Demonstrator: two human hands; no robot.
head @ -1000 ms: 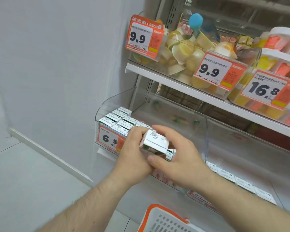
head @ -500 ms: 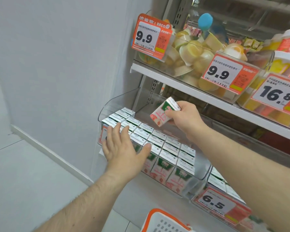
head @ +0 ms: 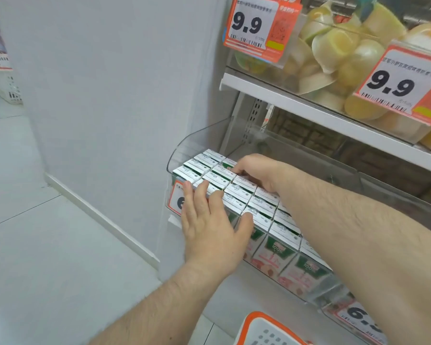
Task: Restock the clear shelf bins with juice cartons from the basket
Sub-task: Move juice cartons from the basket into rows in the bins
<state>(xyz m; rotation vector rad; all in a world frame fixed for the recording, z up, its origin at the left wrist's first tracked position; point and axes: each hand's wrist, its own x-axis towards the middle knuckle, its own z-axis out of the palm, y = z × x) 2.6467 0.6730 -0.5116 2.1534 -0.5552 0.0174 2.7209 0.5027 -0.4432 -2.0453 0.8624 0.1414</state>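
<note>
A clear shelf bin (head: 197, 138) on the lower shelf holds several rows of juice cartons (head: 241, 190) with white tops and pink-green fronts. My left hand (head: 209, 227) lies flat against the bin's front wall, its straight fingers on the front carton tops and over the price tag. My right hand (head: 259, 170) reaches in from the right, fingers curled down on one juice carton (head: 228, 162) at the back row, which sits slightly tilted among the others. The orange-rimmed white basket (head: 264, 329) shows at the bottom edge; its contents are out of view.
The upper shelf edge (head: 284, 95) hangs just above the bin, carrying tubs of fruit cups (head: 339, 46) and 9.9 price tags (head: 254, 26). A white wall (head: 110, 95) stands left. A second clear bin (head: 383, 185) with a 6.5 tag (head: 358, 317) lies to the right.
My right hand came down from mid-air with the carton into the bin's back row. My left hand slid up onto the front carton tops. The view moved closer.
</note>
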